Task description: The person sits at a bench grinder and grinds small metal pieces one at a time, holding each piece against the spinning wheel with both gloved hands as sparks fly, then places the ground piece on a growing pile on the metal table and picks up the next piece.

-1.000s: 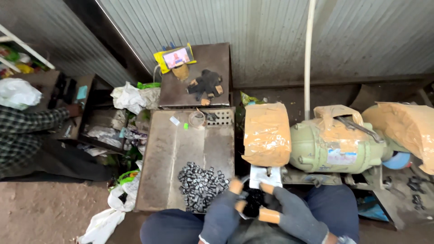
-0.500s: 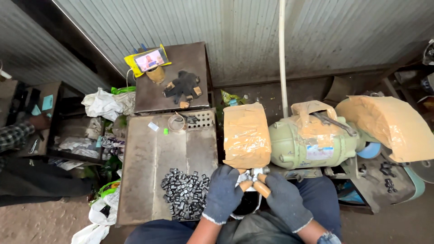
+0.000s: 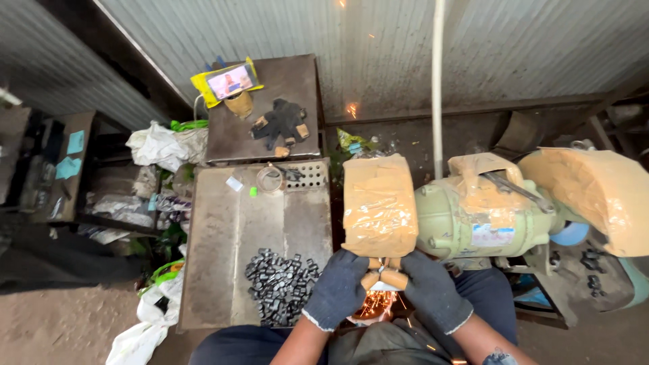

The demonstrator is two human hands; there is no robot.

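Both gloved hands, the left hand (image 3: 340, 287) and the right hand (image 3: 427, 290), pinch a small workpiece (image 3: 384, 276), mostly hidden, against the taped wheel guard (image 3: 378, 206) of a green bench grinder (image 3: 473, 216). Orange sparks (image 3: 375, 307) spray beneath. A heap of small metal pieces (image 3: 280, 284) lies on the metal surface (image 3: 216, 257) just left.

I am looking down into a rough metal workshop. A pale green bench grinder (image 3: 473, 216) sits in front of me, its wheel guards (image 3: 378, 206) wrapped in brown tape, and orange sparks (image 3: 375, 305) spray below it. A rusty steel tabletop (image 3: 223, 236) carries a heap of small dark metal parts (image 3: 278, 284). Corrugated sheet-metal walls (image 3: 270, 27), a dirt floor (image 3: 61, 324) and spare work gloves (image 3: 278, 122) complete the scene.
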